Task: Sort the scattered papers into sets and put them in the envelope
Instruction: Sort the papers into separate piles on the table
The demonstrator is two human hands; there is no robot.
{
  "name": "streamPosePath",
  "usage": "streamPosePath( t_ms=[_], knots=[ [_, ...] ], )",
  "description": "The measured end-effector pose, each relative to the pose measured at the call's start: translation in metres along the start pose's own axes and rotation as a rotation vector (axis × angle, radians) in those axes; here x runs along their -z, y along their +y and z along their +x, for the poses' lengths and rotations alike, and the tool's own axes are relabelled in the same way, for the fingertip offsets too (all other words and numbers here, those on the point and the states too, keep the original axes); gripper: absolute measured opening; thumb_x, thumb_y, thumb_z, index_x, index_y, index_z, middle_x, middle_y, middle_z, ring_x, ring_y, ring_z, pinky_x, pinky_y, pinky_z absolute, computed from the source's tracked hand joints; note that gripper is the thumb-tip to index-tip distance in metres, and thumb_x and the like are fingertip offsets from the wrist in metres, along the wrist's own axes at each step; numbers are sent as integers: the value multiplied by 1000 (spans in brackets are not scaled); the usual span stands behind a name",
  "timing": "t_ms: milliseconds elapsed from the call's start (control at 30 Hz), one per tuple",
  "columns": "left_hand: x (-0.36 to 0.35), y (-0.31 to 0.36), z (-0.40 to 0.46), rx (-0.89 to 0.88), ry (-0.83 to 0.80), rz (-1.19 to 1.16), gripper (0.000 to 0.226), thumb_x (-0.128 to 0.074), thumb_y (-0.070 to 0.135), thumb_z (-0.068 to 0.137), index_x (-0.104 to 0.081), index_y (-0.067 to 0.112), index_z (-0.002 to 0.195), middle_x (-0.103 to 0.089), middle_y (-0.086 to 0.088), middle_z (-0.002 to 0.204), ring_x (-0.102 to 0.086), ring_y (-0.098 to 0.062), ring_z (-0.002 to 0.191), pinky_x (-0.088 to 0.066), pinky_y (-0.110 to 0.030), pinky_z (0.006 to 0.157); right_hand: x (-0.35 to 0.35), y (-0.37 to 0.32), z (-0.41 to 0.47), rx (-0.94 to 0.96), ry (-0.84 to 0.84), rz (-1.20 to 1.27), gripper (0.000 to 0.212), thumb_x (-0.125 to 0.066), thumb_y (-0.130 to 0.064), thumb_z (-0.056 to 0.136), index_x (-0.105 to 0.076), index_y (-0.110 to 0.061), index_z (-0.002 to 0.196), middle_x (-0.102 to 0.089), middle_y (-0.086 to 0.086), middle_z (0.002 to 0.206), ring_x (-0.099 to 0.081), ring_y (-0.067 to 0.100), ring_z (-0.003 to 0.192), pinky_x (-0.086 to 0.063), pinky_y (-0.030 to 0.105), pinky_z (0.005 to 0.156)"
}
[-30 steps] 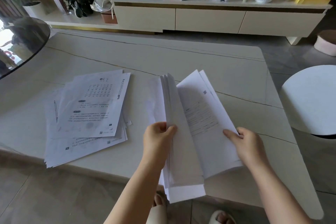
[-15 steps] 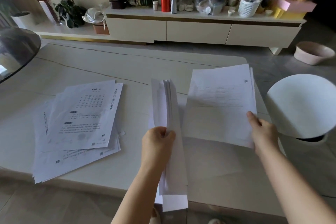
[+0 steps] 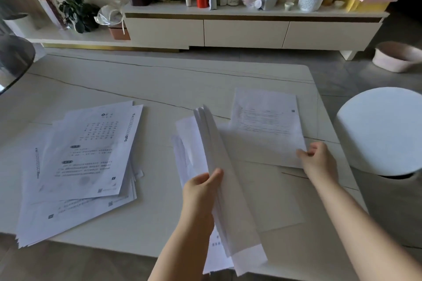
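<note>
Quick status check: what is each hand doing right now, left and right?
Left hand: grips the upright sheaf of papers near its middle.
Right hand: pinches the near corner of a printed sheet over the table.

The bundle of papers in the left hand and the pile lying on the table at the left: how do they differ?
The bundle is gripped by the left hand and tilted up on edge; the pile lies flat on the table, untouched. The bundle's sheets sit together; the pile's are fanned askew. Both are white sheets.
</note>
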State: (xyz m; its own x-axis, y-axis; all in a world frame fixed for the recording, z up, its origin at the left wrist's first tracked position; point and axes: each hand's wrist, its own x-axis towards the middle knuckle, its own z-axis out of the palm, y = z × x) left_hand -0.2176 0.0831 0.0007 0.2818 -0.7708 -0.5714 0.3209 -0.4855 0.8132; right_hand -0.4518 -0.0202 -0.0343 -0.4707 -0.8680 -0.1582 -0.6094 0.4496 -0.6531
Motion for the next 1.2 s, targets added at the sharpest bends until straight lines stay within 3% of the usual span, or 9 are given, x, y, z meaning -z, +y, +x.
streamPosePath(
  t_ms=[133,233,367,467,600,700,933,1100,1200],
  knots=[
    [-7,-3,-2,170,-81,-123,23,-69,23,86,-72,0,87,-71,-20,91,-66,-31,79,-53,-48,87,7,2,-47,173,-37,15,35,-64,-13,86,-58,-5,119,-60,15,118,-53,33,114,-40,33,89],
    [-15,-6,-9,224,-124,-181,30,-64,25,89,-70,-2,101,-70,-21,102,-67,-32,86,-53,-45,88,8,-11,-98,153,-426,319,22,-66,-17,86,-63,-13,108,-66,5,102,-61,27,107,-45,31,88],
    [-20,-12,-16,293,-205,-238,41,-57,33,92,-66,-4,109,-68,-27,106,-68,-36,96,-51,-47,92,12,-29,-150,55,-710,401,71,-63,-53,70,-40,-31,134,-53,-8,119,-54,9,109,-42,23,91],
    [-19,-13,-15,312,-198,-273,38,-58,31,91,-67,-5,103,-69,-27,99,-69,-37,85,-53,-47,86,14,-33,-159,35,-722,350,92,-65,-59,62,-27,-36,141,-51,-7,125,-54,12,109,-43,24,90],
    [-15,-15,-6,279,-111,-201,35,-65,32,87,-68,1,102,-70,-21,101,-67,-35,92,-51,-47,91,22,-30,-137,2,-691,367,45,-66,-36,84,-45,-37,124,-59,-10,107,-54,-3,93,-40,21,77],
    [-9,-15,1,256,-24,-158,27,-70,32,83,-70,5,90,-71,-15,90,-66,-31,82,-53,-44,86,28,-18,-117,-38,-509,358,20,-59,-23,84,-63,-25,104,-65,-3,103,-56,5,90,-40,23,71],
    [-5,-12,1,255,0,-195,27,-71,31,83,-70,5,89,-71,-14,85,-66,-29,76,-55,-42,82,30,4,-104,138,-348,288,42,-49,-2,91,-54,-37,112,-65,-9,96,-59,5,87,-40,12,69],
    [-6,-10,-4,243,-7,-207,26,-69,30,85,-69,4,87,-71,-15,83,-66,-29,73,-55,-38,76,30,3,-107,134,-369,227,38,-46,1,87,-72,-27,92,-62,-9,55,-42,7,44,-27,13,43],
    [-6,-9,-7,159,-4,-178,26,-66,27,88,-69,1,88,-70,-17,84,-65,-29,72,-56,-39,77,30,-4,-111,114,-403,299,23,-56,-11,89,-71,-28,87,-71,-1,83,-64,16,85,-37,13,62]
  ],
)
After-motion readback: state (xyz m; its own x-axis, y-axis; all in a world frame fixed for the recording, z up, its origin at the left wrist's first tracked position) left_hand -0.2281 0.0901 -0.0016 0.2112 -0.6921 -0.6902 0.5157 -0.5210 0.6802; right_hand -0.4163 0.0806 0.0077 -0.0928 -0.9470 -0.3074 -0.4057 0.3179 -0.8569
